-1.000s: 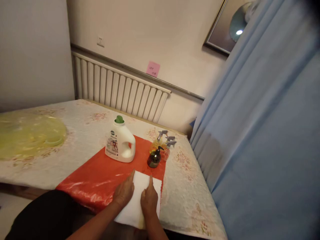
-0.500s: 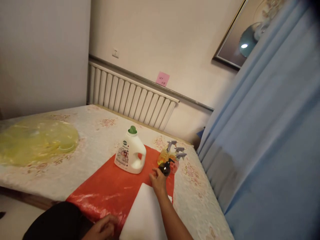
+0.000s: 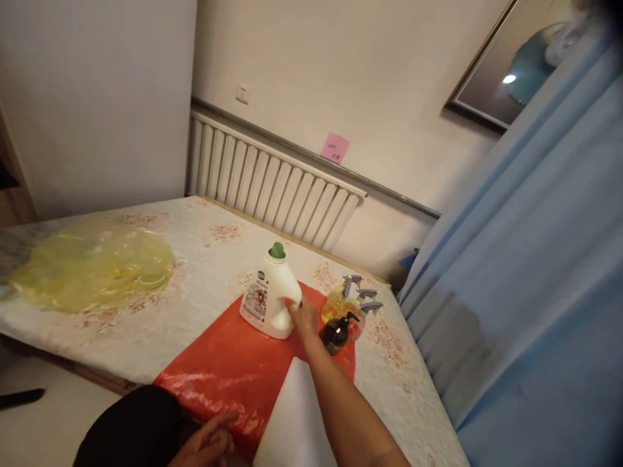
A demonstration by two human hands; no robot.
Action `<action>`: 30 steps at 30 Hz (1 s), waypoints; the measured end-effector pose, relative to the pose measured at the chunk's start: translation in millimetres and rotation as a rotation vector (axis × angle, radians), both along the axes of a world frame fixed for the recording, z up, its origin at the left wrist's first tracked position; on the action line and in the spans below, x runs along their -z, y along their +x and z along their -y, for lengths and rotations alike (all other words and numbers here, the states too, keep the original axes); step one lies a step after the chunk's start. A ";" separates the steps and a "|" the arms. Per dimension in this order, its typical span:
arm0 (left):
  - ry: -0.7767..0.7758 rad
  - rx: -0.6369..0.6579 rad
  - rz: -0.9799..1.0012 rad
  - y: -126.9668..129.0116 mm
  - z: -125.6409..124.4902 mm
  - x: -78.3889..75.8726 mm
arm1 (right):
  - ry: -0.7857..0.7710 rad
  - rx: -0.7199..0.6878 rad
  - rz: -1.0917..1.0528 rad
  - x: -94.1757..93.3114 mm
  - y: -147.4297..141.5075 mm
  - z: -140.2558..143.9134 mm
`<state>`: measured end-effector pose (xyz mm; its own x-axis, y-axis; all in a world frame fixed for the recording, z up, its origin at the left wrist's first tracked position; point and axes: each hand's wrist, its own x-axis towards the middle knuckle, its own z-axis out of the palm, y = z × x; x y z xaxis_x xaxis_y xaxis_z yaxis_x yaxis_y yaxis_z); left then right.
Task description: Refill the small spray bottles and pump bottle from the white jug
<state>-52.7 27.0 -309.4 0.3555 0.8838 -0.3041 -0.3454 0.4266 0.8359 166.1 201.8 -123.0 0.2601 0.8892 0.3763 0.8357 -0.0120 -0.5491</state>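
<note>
A white laundry detergent jug (image 3: 275, 292) with a green top stands upright on a red plastic bag (image 3: 228, 363). My right hand (image 3: 304, 321) is closed at the jug's side handle; some of its fingers are hidden behind it. Just right of that hand are a dark pump bottle (image 3: 337, 334) and several clear spray bottles with grey triggers, among them a yellow one (image 3: 332, 305). Low in the picture, my left hand (image 3: 209, 444) holds nothing, its index finger stretched out over the near edge of the red bag. Beneath my right forearm lies a smooth white object (image 3: 292, 415) whose kind I cannot make out.
A translucent yellow plastic bag (image 3: 92, 266) is spread at the left on the flowered bed cover (image 3: 195, 259). Behind the bed runs a radiator (image 3: 272, 188) along the wall. Blue curtains (image 3: 525, 292) hang down the right side.
My right hand has moved left from the dark pump bottle to the jug's handle. The fingers of my left hand have straightened somewhat. The whole view has shifted slightly.
</note>
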 end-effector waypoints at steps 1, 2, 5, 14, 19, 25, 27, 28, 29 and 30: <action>0.000 -0.006 0.006 -0.7 -1.0 2.1 | 0.011 0.006 0.007 -0.9 -1.0 0.8; 0.000 -0.006 0.006 -1.5 -1.9 3.6 | 0.023 0.014 0.013 -2.2 -1.7 1.8; -0.025 0.030 -0.014 -4.7 -3.8 4.0 | 0.065 0.039 0.021 -8.4 -2.4 5.7; 0.028 0.093 -0.033 -11.9 1.8 -15.0 | 0.152 0.029 -0.052 -18.3 -3.2 40.3; 0.038 0.068 -0.045 -8.5 2.6 -15.2 | 0.149 -0.014 -0.110 -4.2 -10.9 74.0; 0.035 0.076 -0.071 -5.2 2.2 -12.1 | 0.149 -0.040 -0.147 11.0 -16.7 99.0; 0.034 0.074 -0.083 -5.8 2.9 -14.3 | 0.146 -0.044 -0.156 15.2 -17.5 102.2; 0.033 0.075 -0.087 -6.4 3.4 -15.9 | 0.145 -0.047 -0.161 17.2 -18.0 103.4; 0.035 0.082 -0.089 -7.1 3.9 -17.5 | 0.144 -0.050 -0.167 19.1 -18.5 104.3; 0.038 0.092 -0.090 -7.7 4.5 -19.0 | 0.144 -0.053 -0.172 20.9 -19.2 105.1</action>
